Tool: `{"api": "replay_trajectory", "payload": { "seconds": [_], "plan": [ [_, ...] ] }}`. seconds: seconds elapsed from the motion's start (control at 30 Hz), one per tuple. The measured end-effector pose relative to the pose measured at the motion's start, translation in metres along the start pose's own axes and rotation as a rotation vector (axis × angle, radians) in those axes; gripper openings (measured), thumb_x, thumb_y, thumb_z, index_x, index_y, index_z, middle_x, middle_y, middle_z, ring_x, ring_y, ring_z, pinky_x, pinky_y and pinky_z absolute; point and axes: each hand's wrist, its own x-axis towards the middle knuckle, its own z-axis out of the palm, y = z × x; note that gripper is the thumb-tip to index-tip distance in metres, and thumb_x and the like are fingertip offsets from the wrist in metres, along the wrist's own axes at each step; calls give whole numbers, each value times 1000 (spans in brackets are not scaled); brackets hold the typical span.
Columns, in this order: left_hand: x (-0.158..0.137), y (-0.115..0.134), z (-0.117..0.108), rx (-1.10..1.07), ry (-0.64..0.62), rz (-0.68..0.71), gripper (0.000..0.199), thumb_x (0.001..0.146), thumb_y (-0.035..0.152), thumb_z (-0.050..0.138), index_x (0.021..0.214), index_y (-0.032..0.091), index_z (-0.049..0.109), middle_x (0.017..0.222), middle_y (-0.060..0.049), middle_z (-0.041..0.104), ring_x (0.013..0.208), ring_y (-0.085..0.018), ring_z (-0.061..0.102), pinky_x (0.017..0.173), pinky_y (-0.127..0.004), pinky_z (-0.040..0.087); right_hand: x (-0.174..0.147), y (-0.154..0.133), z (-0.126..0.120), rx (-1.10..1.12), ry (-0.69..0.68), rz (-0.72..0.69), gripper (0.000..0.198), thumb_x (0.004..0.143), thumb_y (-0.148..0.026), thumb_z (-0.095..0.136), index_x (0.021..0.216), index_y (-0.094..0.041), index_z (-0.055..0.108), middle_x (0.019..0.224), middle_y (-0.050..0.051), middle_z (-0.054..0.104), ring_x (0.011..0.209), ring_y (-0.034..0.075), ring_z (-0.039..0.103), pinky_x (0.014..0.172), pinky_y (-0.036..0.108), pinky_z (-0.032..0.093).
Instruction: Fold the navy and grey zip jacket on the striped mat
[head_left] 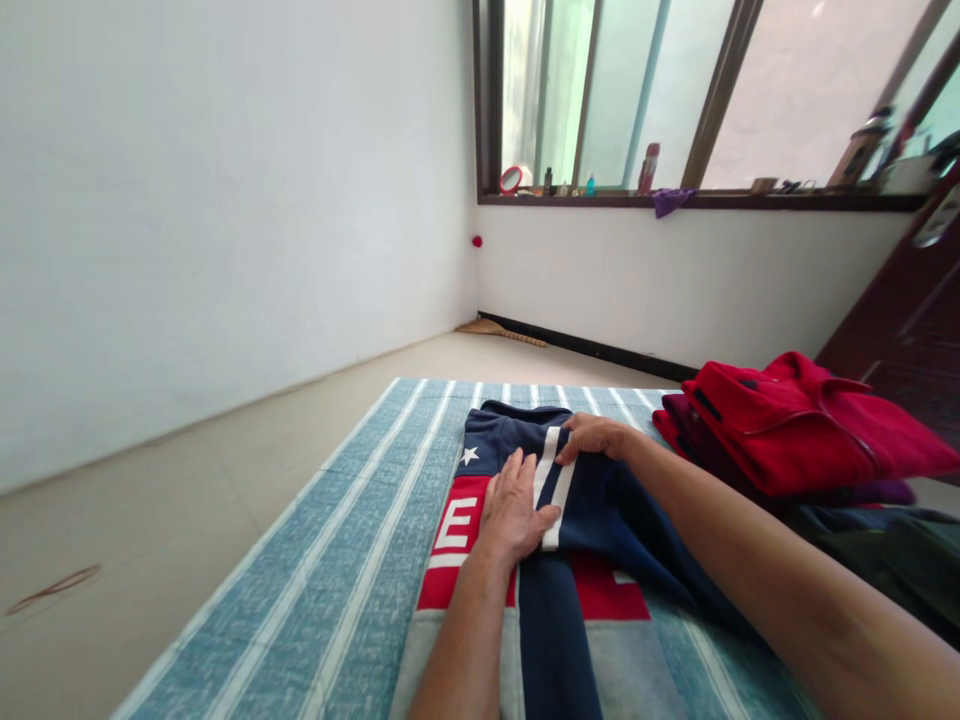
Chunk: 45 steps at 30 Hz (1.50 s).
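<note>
A sweatshirt [547, 640] in navy, red and grey lies partly folded on the striped bed cover, its collar at the far end. A white star and a white letter E show on its left part. My left hand [514, 505] rests flat on the sweatshirt, thumb apart from the fingers, beside two white stripes. Just beyond and to the right, my right hand [598, 438] has its fingers bent around the navy striped sleeve [600, 510]. That sleeve crosses the body of the sweatshirt and runs out to the right under my right forearm.
A stack of folded clothes, a red jacket [795, 420] on top, sits at the right. The blue striped bed cover [330, 540] ends at left above a pale floor [187, 520]. Bottles and a purple cloth [671, 201] are on the windowsill. A broom [502, 330] lies by the wall.
</note>
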Motion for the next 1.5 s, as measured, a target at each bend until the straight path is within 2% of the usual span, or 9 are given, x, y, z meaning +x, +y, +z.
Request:
{"api": "replay_trajectory", "payload": {
  "seconds": [0.27, 0.43, 0.53, 0.8, 1.0, 1.2, 1.37, 1.5],
  "plan": [
    [-2, 3, -3, 55, -39, 25, 77, 81, 38, 50, 149, 14, 24, 158, -8, 15, 145, -22, 12, 117, -44, 14, 4, 5, 0, 7, 32, -50, 21, 50, -6, 76, 67, -16, 70, 62, 0, 69, 59, 18, 64, 53, 23, 53],
    [-4, 6, -4, 121, -114, 60, 67, 86, 40, 39, 147, 16, 29, 157, -5, 19, 146, -21, 9, 117, -48, 9, -1, 15, -11, 1, -7, 0, 9, 60, -17, 76, 67, -16, 70, 67, 3, 70, 59, 17, 64, 53, 25, 52],
    [-4, 8, -4, 145, -122, 65, 65, 86, 41, 37, 146, 16, 31, 157, -5, 21, 145, -21, 11, 117, -49, 10, -3, 20, -12, -28, 43, 5, 5, 62, -16, 72, 62, -15, 67, 61, 1, 67, 53, 14, 59, 49, 23, 49],
    [-4, 10, -4, 146, -108, 63, 66, 86, 41, 38, 146, 16, 31, 157, -5, 22, 145, -22, 12, 117, -48, 10, -5, 22, -6, -88, 124, -49, 4, 62, -13, 70, 63, -15, 66, 59, -1, 64, 52, 12, 54, 47, 21, 43],
    [-5, 10, -4, 140, -112, 57, 66, 84, 39, 41, 146, 16, 31, 156, -6, 23, 145, -22, 12, 117, -48, 10, -3, 17, -3, -180, 150, -101, 11, 68, -25, 69, 65, -15, 66, 58, -1, 62, 51, 11, 53, 48, 21, 41],
    [-6, 12, -7, 142, -106, 53, 67, 83, 37, 42, 146, 17, 30, 157, -7, 19, 146, -22, 10, 116, -48, 10, 0, 4, 3, -386, 285, -189, 4, 62, -15, 66, 58, -15, 64, 47, -5, 49, 51, 10, 47, 47, 20, 32],
    [-6, 13, -8, 143, -101, 63, 67, 83, 35, 43, 146, 17, 30, 158, -6, 19, 145, -22, 11, 117, -49, 10, -5, 5, 1, -476, 225, -213, 8, 57, -18, 71, 64, -16, 68, 52, -6, 54, 53, 10, 49, 48, 20, 32],
    [-5, 11, -6, 143, -89, 70, 65, 83, 35, 44, 145, 18, 34, 156, -6, 24, 145, -22, 13, 116, -49, 12, -3, 6, 3, -487, 232, -197, 8, 59, -15, 68, 67, -16, 69, 51, -5, 52, 52, 10, 47, 48, 20, 33]
  ]
}}
